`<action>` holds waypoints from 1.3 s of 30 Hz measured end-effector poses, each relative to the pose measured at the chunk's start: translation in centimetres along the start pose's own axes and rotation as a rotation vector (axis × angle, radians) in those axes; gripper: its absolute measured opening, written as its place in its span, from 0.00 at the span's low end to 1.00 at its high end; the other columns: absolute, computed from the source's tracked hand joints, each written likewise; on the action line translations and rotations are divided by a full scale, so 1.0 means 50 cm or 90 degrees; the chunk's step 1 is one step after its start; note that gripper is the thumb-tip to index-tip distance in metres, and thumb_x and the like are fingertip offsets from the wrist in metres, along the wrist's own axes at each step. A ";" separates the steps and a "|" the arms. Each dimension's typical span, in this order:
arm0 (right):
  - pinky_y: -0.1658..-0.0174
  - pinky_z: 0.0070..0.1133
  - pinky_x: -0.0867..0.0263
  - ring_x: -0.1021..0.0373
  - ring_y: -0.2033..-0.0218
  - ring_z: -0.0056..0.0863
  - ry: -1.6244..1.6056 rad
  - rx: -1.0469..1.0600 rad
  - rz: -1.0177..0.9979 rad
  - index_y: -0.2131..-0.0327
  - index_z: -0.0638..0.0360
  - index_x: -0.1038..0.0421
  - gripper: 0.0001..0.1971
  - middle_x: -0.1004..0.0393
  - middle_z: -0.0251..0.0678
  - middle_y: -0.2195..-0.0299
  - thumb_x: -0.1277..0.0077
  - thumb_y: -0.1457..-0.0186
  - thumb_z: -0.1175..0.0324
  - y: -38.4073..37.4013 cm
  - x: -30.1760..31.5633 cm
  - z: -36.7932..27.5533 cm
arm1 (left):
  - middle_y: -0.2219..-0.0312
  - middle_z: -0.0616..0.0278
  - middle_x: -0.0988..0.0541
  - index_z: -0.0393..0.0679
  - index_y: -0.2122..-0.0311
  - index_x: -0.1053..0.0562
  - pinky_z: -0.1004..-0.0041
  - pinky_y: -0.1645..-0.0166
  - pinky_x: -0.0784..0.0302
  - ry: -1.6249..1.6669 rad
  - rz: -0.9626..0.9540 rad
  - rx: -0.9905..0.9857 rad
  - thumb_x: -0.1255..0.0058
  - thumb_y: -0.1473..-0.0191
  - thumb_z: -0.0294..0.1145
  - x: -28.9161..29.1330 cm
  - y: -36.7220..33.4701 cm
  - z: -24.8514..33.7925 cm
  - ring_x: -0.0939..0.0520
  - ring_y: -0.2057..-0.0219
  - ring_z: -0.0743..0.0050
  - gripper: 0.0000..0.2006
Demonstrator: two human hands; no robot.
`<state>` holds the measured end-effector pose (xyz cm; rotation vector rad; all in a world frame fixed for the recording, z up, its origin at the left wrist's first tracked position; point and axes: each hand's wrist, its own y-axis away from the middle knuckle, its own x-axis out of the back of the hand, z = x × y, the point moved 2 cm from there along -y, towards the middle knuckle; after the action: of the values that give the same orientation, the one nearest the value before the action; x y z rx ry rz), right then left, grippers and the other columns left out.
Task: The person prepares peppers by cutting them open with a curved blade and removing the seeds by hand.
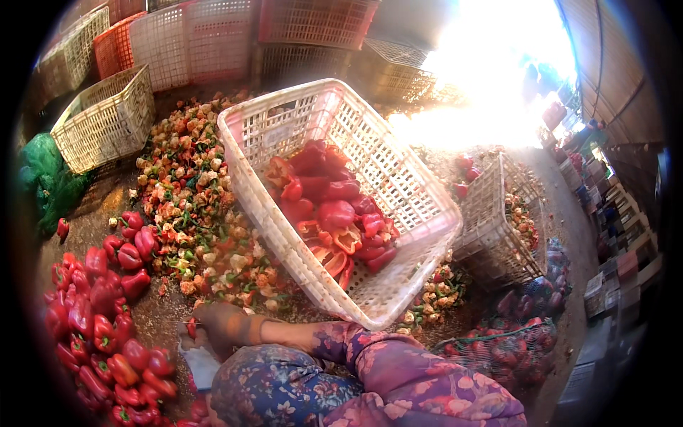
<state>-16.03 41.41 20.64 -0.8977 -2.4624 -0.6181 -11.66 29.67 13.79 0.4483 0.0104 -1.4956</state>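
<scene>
At the lower left, my right hand (229, 326), dark and blurred, reaches in from a purple floral sleeve. It is closed, and a thin line like a small knife's blade (186, 322) sticks out to its left. A bit of red pepper (191, 328) shows beside the blade. Just below lies a pale, glove-like patch that seems to be my left hand (202, 364); blue floral cloth partly covers it and its fingers are hidden. A heap of whole red bell peppers (107, 331) lies left of both hands. Opened red peppers (334, 206) fill part of a tilted white plastic crate (420, 192) ahead.
Cut-out pepper cores (188, 206) cover the floor beyond my hands. Another crate (498, 220) and a net bag of peppers (505, 349) stand at right. A pale crate (107, 121) and green netting (50, 174) sit at far left. Stacked crates (220, 43) line the back.
</scene>
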 end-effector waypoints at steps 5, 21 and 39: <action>0.60 0.33 0.32 0.28 0.62 0.46 0.010 -0.024 0.059 0.63 0.57 0.28 0.15 0.25 0.46 0.66 0.43 0.60 0.69 -0.039 -0.066 0.051 | 0.56 0.56 0.27 0.39 0.54 0.29 0.69 0.54 0.27 0.166 -0.054 0.063 0.60 0.46 0.34 0.006 -0.010 -0.027 0.23 0.60 0.66 0.16; 0.79 0.24 0.36 0.33 0.80 0.22 -0.544 -0.095 0.194 0.67 0.56 0.29 0.10 0.29 0.31 0.78 0.42 0.56 0.71 -0.101 -0.093 0.168 | 0.67 0.61 0.22 0.39 0.61 0.29 0.72 0.60 0.21 0.365 0.119 0.142 0.49 0.49 0.27 0.111 0.070 -0.064 0.19 0.66 0.72 0.10; 0.80 0.16 0.33 0.30 0.76 0.20 -0.719 -0.149 0.134 0.60 0.62 0.30 0.13 0.25 0.38 0.72 0.47 0.45 0.64 -0.028 -0.091 0.209 | 0.52 0.52 0.31 0.42 0.51 0.33 0.68 0.54 0.26 -0.207 0.056 -0.387 0.49 0.45 0.35 -0.063 0.027 0.151 0.26 0.53 0.66 0.17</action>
<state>-16.48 43.97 9.45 -1.9845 -3.1714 -0.3537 -12.67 30.50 21.97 -0.2804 0.1807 -1.3812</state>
